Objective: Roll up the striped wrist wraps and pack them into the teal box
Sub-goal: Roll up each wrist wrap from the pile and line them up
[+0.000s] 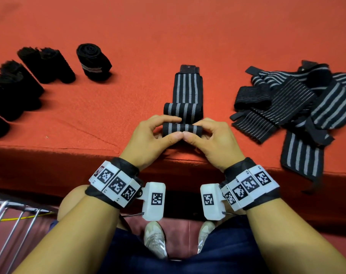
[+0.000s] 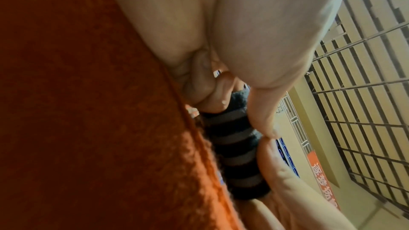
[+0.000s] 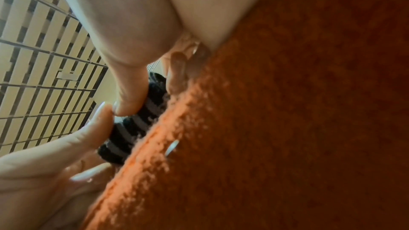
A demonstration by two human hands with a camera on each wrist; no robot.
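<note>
Head view showed the left hand and right hand pinching a started roll of the striped wrist wrap, thumbs touching. The roll's long axis ran nine to three o'clock; the unrolled strip stretched toward twelve, equally near both hands

1. The head view is evenly and brightly lit; the red felt table is rendered sharply, with short soft shadows cast beside the black rolls.
2. Wide-angle bending is seen at the edges of the head view, where the table's front edge is curved.
3. Both wrist views are soft and noisy; the near felt is left dark and blurred.
4. The barred window is shown bright, and the fingers before it are backlit.
</note>
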